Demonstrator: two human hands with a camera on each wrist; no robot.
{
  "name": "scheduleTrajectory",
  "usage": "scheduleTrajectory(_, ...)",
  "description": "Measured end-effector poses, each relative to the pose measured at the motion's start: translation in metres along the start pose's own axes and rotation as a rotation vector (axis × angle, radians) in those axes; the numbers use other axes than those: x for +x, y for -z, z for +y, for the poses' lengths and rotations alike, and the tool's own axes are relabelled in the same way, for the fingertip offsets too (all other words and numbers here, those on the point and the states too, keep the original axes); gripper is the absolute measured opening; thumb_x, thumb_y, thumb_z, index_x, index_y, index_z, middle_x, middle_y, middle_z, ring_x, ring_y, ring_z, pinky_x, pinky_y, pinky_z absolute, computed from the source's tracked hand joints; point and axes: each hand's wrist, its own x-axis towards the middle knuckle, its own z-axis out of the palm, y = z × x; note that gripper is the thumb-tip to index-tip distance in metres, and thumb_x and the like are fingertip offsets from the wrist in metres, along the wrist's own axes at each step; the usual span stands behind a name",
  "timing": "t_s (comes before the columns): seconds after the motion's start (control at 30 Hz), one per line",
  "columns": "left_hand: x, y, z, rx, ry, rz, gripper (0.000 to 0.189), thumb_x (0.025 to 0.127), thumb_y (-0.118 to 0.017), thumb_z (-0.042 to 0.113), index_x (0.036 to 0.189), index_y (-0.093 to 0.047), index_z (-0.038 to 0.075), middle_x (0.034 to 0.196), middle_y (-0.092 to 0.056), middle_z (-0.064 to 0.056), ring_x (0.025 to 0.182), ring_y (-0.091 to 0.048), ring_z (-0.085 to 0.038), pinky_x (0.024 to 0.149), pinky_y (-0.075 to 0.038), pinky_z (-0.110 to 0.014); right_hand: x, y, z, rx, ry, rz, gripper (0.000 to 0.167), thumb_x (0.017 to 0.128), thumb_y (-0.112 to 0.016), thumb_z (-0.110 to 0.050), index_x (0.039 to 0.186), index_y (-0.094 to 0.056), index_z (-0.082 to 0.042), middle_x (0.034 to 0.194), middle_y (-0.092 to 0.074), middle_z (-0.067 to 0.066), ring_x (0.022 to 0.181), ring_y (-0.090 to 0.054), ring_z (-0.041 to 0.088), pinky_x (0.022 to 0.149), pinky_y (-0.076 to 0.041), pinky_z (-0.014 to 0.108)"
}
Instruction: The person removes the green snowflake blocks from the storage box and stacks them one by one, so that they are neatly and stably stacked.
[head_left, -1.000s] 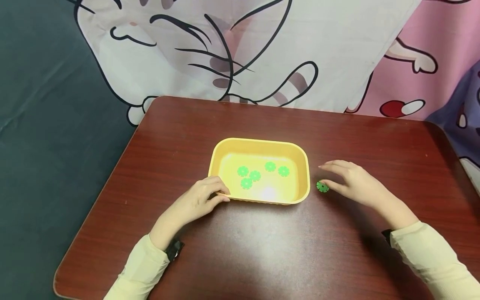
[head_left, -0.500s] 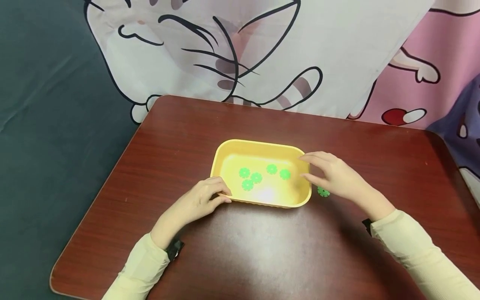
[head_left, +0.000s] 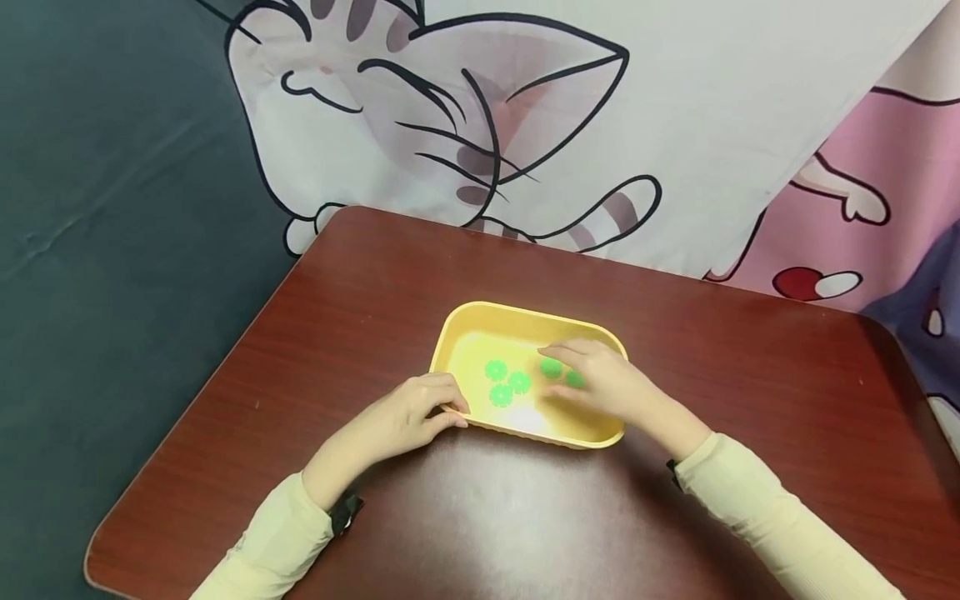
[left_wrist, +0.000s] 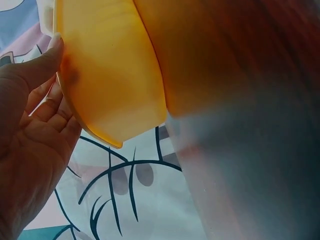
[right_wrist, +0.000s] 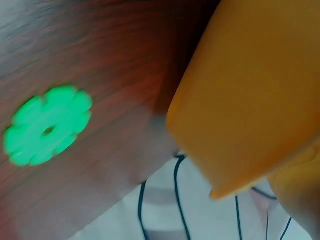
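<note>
A yellow plastic tray (head_left: pixel 536 314) stands on the table with several green notched discs (head_left: pixel 501 395) on its floor. At the tray's near left corner my left hand (head_left: pixel 408 417) grips the rim, thumb outside and fingers over the edge; the left wrist view shows its thumb against the tray wall (left_wrist: pixel 110 60). Over the right half of the tray reaches my right hand (head_left: pixel 603 383), thumb and fingers apart with nothing between them, close to a green disc (head_left: pixel 551 367) and partly covering another. One more green disc (right_wrist: pixel 47 125) lies on the table outside the tray, hidden in the head view.
The dark red wooden table (head_left: pixel 360 300) has rounded corners. Behind its far edge hangs a cartoon cat cloth (head_left: pixel 697 125), with a dark green cloth (head_left: pixel 135 208) to the left.
My right hand has moved left from beside the loose disc, past the tray's right rim and in over the tray. My left hand keeps its grip. The head view has tilted slightly.
</note>
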Motion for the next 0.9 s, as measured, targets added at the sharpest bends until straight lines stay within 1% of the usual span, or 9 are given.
scheduleTrajectory(0.1,0.000,0.001,0.000,0.002,0.007,-0.002,0.004,0.086,-0.067,0.018,0.087,-0.068,0.014,0.086,-0.060,0.008,0.081,-0.055,-0.006,0.074,-0.047,-0.021,0.008,-0.008,-0.003,-0.025,0.017,-0.038,0.052,0.079,-0.074,-0.035,0.120,-0.061,-0.006,0.112,-0.064,0.004,0.104,-0.060,0.021,0.093,-0.045,0.039)
scheduleTrajectory(0.17,0.000,0.001,-0.001,0.003,0.008,-0.002,0.005,0.087,-0.067,0.019,0.087,-0.068,0.014,0.086,-0.060,0.008,0.081,-0.055,-0.005,0.074,-0.047,-0.021,0.011,-0.013,-0.005,-0.023,0.023,-0.064,0.050,0.080,-0.073,-0.036,0.121,-0.061,-0.009,0.112,-0.064,0.002,0.104,-0.060,0.018,0.092,-0.045,0.036)
scheduleTrajectory(0.27,0.000,0.000,-0.002,0.002,-0.005,0.001,0.005,0.087,-0.067,0.019,0.087,-0.068,0.014,0.086,-0.060,0.008,0.081,-0.054,-0.005,0.073,-0.047,-0.021,0.015,-0.021,-0.006,-0.022,0.041,-0.093,0.046,0.082,-0.071,-0.034,0.121,-0.062,-0.012,0.111,-0.065,-0.001,0.104,-0.060,0.015,0.092,-0.045,0.034)
scheduleTrajectory(0.43,0.001,-0.001,-0.003,-0.004,-0.033,0.012,0.005,0.086,-0.068,0.017,0.086,-0.068,0.012,0.085,-0.060,0.006,0.080,-0.055,-0.006,0.074,-0.047,-0.021,0.019,-0.032,-0.009,-0.035,0.049,-0.123,0.042,0.083,-0.070,-0.032,0.119,-0.062,-0.011,0.112,-0.063,0.001,0.106,-0.057,0.016,0.093,-0.043,0.037)
scheduleTrajectory(0.53,0.002,-0.001,-0.002,-0.004,-0.034,0.012,0.004,0.086,-0.068,0.017,0.087,-0.068,0.012,0.086,-0.060,0.007,0.081,-0.055,-0.006,0.074,-0.047,-0.021,0.021,-0.036,-0.009,-0.020,0.048,-0.124,0.041,0.084,-0.070,-0.030,0.118,-0.063,-0.009,0.110,-0.061,0.003,0.103,-0.057,0.018,0.091,-0.045,0.036)
scheduleTrajectory(0.63,0.002,-0.001,-0.001,-0.006,-0.028,0.012,0.004,0.086,-0.068,0.017,0.087,-0.068,0.013,0.086,-0.060,0.007,0.081,-0.055,-0.006,0.074,-0.047,-0.020,0.021,-0.040,-0.007,0.035,0.030,-0.128,0.040,0.084,-0.071,-0.028,0.116,-0.063,-0.006,0.107,-0.059,0.003,0.098,-0.057,0.016,0.088,-0.047,0.033)
scheduleTrajectory(0.7,0.001,-0.001,-0.001,-0.008,-0.028,0.018,0.004,0.085,-0.068,0.016,0.087,-0.068,0.013,0.086,-0.060,0.007,0.081,-0.055,-0.006,0.074,-0.047,-0.020,0.022,-0.041,-0.006,0.074,-0.001,-0.138,0.040,0.083,-0.072,-0.027,0.115,-0.062,-0.007,0.106,-0.058,0.002,0.095,-0.056,0.015,0.086,-0.047,0.032)
scheduleTrajectory(0.83,0.000,-0.002,-0.001,-0.014,-0.033,0.033,0.004,0.084,-0.070,0.015,0.086,-0.067,0.013,0.085,-0.060,0.007,0.081,-0.055,-0.006,0.074,-0.046,-0.020,0.024,-0.043,-0.004,0.102,-0.054,-0.167,0.038,0.083,-0.071,-0.028,0.114,-0.062,-0.007,0.105,-0.057,0.002,0.094,-0.055,0.014,0.086,-0.047,0.032)
scheduleTrajectory(0.9,0.000,-0.002,-0.001,-0.014,-0.035,0.038,0.004,0.083,-0.070,0.014,0.086,-0.067,0.013,0.085,-0.060,0.007,0.081,-0.055,-0.005,0.074,-0.047,-0.020,0.025,-0.043,-0.003,0.109,-0.066,-0.172,0.038,0.083,-0.071,-0.028,0.113,-0.062,-0.007,0.105,-0.058,0.002,0.094,-0.055,0.014,0.086,-0.047,0.032)
